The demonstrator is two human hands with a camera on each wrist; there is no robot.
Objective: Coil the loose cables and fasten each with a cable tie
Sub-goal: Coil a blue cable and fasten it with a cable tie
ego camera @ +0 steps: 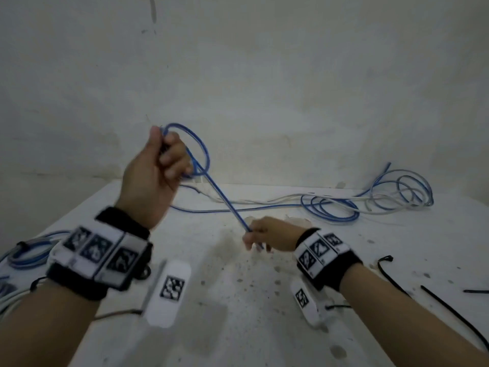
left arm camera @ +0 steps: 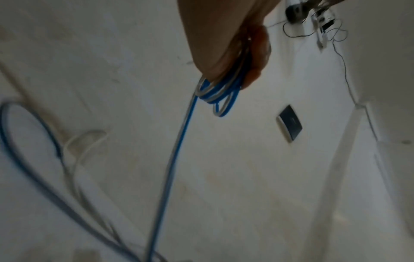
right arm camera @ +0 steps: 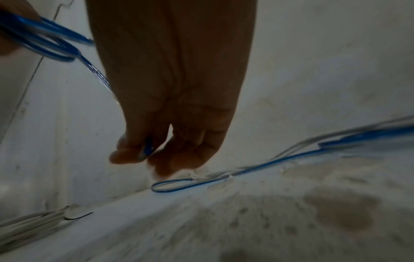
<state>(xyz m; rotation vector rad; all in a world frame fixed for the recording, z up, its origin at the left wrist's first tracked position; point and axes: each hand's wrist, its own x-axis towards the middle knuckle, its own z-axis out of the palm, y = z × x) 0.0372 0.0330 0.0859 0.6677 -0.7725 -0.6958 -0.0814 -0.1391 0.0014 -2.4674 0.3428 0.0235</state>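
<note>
My left hand [ego camera: 161, 160] is raised above the white surface and grips a small coil of blue cable [ego camera: 197, 152]; the loops [left arm camera: 220, 92] bunch in its fist [left arm camera: 244, 58]. From the coil a straight run of blue cable [ego camera: 225, 202] slants down to my right hand [ego camera: 260, 235], which pinches it between thumb and fingers [right arm camera: 134, 156] just above the surface. Beyond the hands the loose blue and white cables [ego camera: 370, 202] lie in a tangle at the far right. Black cable ties [ego camera: 449, 308] lie on the surface to the right.
A coiled blue and white bundle [ego camera: 29, 252] lies at the left edge. A pale wall [ego camera: 264, 88] rises right behind the stained white surface [ego camera: 238, 300]. White cables [right arm camera: 29, 223] run along the wall's foot. A blue loop [right arm camera: 179, 185] lies flat by my right fingers.
</note>
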